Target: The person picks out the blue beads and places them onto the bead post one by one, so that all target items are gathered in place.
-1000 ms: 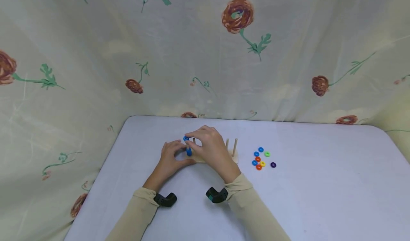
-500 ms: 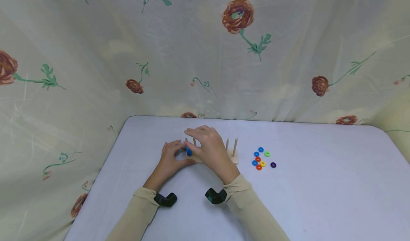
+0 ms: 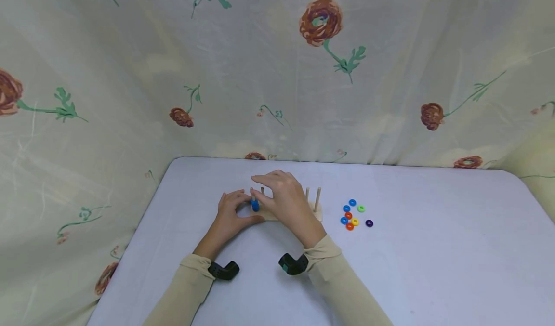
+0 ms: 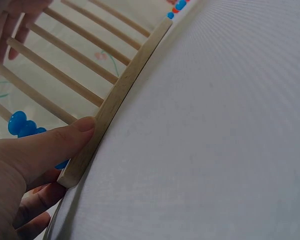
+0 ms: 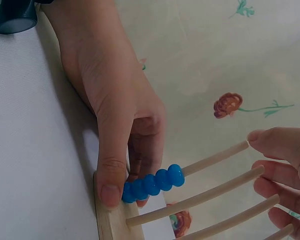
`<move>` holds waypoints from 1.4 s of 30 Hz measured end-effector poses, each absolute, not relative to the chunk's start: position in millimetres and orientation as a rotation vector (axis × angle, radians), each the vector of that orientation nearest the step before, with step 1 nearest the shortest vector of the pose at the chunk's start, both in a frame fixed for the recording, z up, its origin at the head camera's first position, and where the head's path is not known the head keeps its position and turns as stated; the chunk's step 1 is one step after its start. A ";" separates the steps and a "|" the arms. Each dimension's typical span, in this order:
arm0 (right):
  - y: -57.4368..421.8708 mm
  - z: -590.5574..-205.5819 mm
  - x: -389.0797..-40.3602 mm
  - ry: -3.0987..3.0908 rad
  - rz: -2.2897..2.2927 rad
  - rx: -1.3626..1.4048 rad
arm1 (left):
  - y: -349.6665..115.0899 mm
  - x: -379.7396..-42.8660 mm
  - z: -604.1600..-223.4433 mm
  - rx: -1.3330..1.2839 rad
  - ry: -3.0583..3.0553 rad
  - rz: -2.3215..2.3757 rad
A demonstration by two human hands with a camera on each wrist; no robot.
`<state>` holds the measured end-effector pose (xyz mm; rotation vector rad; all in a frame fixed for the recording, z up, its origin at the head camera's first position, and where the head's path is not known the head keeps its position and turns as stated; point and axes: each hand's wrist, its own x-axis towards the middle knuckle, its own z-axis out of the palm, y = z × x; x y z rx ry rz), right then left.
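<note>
A wooden peg stand (image 4: 119,95) with a row of upright pegs is on the table in front of me. Its end is gripped by my left hand (image 3: 231,215), thumb on the near side of the base and fingers behind. Several blue rings (image 5: 154,185) are stacked low on the leftmost peg, beside that thumb. Over the stand is my right hand (image 3: 286,202), with thumb and fingers spread apart and no ring between them. In the right wrist view its fingertips (image 5: 257,136) are at the top ends of the pegs. From the head view, this hand hides the middle pegs.
Right of the stand lie several loose rings: blue, a green ring (image 3: 362,208), orange, a yellow ring (image 3: 355,222) and a dark purple ring (image 3: 369,223). A white cloth covers the table (image 3: 433,249). Behind it hangs a flowered curtain (image 3: 243,66).
A second ago my right hand pinched a blue ring at the leftmost peg's top. That ring was let go and dropped onto the blue stack. My left hand has stayed put.
</note>
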<state>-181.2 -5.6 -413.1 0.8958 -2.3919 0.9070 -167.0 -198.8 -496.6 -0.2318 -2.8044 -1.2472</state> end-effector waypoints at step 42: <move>115.0 -405.6 -194.1 -2.476 1.098 0.567 | -197.3 -166.8 -496.1 -0.204 -2.821 -1.221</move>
